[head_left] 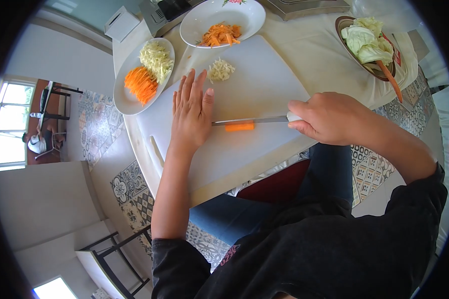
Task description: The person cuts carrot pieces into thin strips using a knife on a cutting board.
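My right hand (322, 118) is closed around the white handle of a knife (272, 119), whose blade points left across the white cutting board (224, 159). An orange carrot piece (239, 126) lies along the blade, on the side nearer me. My left hand (191, 109) lies flat near the knife's tip, fingers stretched away from me; the tip is at its edge. Beyond the blade, a small heap of chopped pale pieces (221, 70) sits on the board.
An oval plate (120, 102) at left holds shredded carrot and cabbage. Another plate (187, 32) at the back holds carrot pieces. At right, a brown-rimmed bowl (340, 25) carries cabbage leaves and a carrot. A person (37, 143) sits far off at left.
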Motion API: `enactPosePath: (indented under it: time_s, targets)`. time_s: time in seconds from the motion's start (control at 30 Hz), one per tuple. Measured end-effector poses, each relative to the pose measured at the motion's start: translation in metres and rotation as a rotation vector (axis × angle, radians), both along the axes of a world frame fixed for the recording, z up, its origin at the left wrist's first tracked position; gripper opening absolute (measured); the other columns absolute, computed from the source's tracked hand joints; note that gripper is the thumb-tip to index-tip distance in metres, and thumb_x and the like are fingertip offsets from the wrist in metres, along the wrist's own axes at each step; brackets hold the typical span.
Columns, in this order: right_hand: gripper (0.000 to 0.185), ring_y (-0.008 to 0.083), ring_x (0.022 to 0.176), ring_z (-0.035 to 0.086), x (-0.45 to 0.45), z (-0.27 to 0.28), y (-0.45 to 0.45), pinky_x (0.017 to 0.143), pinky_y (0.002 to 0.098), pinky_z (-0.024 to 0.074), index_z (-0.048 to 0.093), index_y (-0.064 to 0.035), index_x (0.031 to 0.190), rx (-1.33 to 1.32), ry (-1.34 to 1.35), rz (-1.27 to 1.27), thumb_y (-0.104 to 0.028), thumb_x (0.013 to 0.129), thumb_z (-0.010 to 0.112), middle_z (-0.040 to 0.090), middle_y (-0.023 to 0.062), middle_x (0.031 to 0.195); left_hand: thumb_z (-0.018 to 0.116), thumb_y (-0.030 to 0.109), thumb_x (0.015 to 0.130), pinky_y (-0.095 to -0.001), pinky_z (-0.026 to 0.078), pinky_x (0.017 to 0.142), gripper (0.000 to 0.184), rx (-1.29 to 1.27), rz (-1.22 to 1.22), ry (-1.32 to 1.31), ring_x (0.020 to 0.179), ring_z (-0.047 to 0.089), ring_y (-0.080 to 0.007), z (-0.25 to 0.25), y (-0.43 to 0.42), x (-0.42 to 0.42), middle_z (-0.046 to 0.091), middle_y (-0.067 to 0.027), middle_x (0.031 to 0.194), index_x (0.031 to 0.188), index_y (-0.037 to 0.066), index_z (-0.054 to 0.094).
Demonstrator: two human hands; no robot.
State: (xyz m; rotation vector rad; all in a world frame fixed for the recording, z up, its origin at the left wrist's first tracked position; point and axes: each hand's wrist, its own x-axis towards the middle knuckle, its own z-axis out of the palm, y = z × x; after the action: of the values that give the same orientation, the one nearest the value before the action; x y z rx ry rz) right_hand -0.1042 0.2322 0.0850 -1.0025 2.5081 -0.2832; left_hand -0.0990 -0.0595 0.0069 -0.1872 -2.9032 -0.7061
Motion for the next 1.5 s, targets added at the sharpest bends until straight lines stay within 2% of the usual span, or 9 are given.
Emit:
enactPosePath:
  time_s: [0.2, 0.37, 0.6, 0.7, 0.8, 0.9, 1.1, 1.3, 1.5]
  targets:
    - [0.034, 0.0412, 0.068, 0.064, -0.008, 0.008, -0.003, 0.062, 0.0513, 0.0496, 0.058, -0.0026, 0.094, 0.032, -0.018, 0.038, -0.035, 0.101, 0.052, 0.063, 0.0181, 0.069, 0.030, 0.041, 0.107, -0.0561, 0.005, 0.121, 0.052, -0.034, 0.029, -0.081, 0.154, 0.008, -0.0340, -0.003, 0.002, 0.002, 0.018, -0.0137, 0.165, 0.157, 0.025, 0.029]
    - [0.034, 0.0417, 0.067, 0.064, -0.002, -0.015, -0.001, 0.063, 0.0519, 0.0497, 0.056, -0.0020, 0.095, -0.008, -0.055, 0.016, -0.035, 0.101, 0.052, 0.063, 0.0185, 0.068, 0.036, 0.035, 0.106, -0.0568, 0.008, 0.121, 0.052, -0.091, 0.011, -0.027, 0.152, 0.012, -0.0385, -0.002, 0.003, 0.004, 0.020, -0.0163, 0.164, 0.156, 0.025, 0.030]
    - [0.030, 0.0389, 0.061, 0.064, 0.026, -0.038, 0.002, 0.053, 0.0492, 0.0499, 0.052, -0.0039, 0.095, -0.081, 0.199, 0.009, -0.033, 0.098, 0.056, 0.062, 0.0159, 0.065, 0.043, 0.036, 0.104, -0.0567, 0.013, 0.120, 0.054, -0.110, -0.012, 0.074, 0.150, 0.020, -0.0397, 0.002, 0.003, 0.010, 0.027, -0.0174, 0.161, 0.154, 0.018, 0.033]
    - [0.027, 0.0342, 0.058, 0.065, 0.043, -0.044, 0.002, 0.049, 0.0454, 0.0501, 0.052, -0.0056, 0.095, -0.118, 0.332, -0.008, -0.031, 0.097, 0.059, 0.062, 0.0126, 0.065, 0.047, 0.033, 0.104, -0.0533, 0.016, 0.121, 0.048, -0.040, -0.084, 0.084, 0.148, 0.027, -0.0348, 0.007, 0.001, 0.012, 0.038, -0.0146, 0.155, 0.148, 0.014, 0.044]
    - [0.025, 0.0309, 0.056, 0.065, 0.050, -0.048, 0.004, 0.047, 0.0426, 0.0502, 0.052, -0.0067, 0.094, -0.137, 0.405, -0.046, -0.030, 0.096, 0.060, 0.061, 0.0101, 0.066, 0.056, 0.023, 0.099, -0.0506, 0.028, 0.116, 0.034, -0.022, -0.215, 0.130, 0.136, 0.046, -0.0360, 0.016, 0.000, 0.010, 0.057, -0.0146, 0.138, 0.129, 0.009, 0.061]
    - [0.025, 0.0302, 0.056, 0.065, 0.056, -0.049, 0.006, 0.047, 0.0419, 0.0501, 0.053, -0.0073, 0.094, -0.163, 0.418, -0.080, -0.031, 0.096, 0.061, 0.061, 0.0096, 0.066, 0.069, 0.016, 0.089, -0.0471, 0.040, 0.105, 0.021, 0.099, -0.365, 0.242, 0.114, 0.059, -0.0332, 0.024, 0.003, 0.011, 0.066, -0.0126, 0.116, 0.106, 0.006, 0.069]
    - [0.025, 0.0304, 0.056, 0.064, 0.055, -0.046, 0.012, 0.048, 0.0410, 0.0503, 0.053, -0.0082, 0.095, -0.172, 0.409, -0.123, -0.032, 0.095, 0.062, 0.060, 0.0093, 0.066, 0.078, 0.009, 0.070, -0.0402, 0.045, 0.093, 0.027, 0.109, -0.389, 0.362, 0.099, 0.061, -0.0286, 0.033, 0.005, 0.021, 0.067, -0.0063, 0.100, 0.096, 0.008, 0.070]
    - [0.026, 0.0296, 0.057, 0.065, 0.056, -0.045, 0.011, 0.048, 0.0399, 0.0504, 0.054, -0.0084, 0.094, -0.176, 0.435, -0.141, -0.032, 0.094, 0.064, 0.060, 0.0084, 0.066, 0.081, 0.015, 0.066, -0.0423, 0.043, 0.098, 0.033, 0.029, -0.520, 0.273, 0.107, 0.059, -0.0288, 0.035, 0.022, 0.026, 0.064, -0.0074, 0.111, 0.097, 0.010, 0.070]
    - [0.026, 0.0288, 0.057, 0.065, 0.060, -0.042, 0.011, 0.049, 0.0393, 0.0505, 0.054, -0.0086, 0.093, -0.183, 0.450, -0.154, -0.032, 0.092, 0.066, 0.060, 0.0079, 0.067, 0.084, 0.016, 0.064, -0.0454, 0.039, 0.105, 0.048, -0.067, -0.502, 0.187, 0.116, 0.057, -0.0321, 0.033, 0.030, 0.031, 0.062, -0.0093, 0.123, 0.110, 0.012, 0.070]
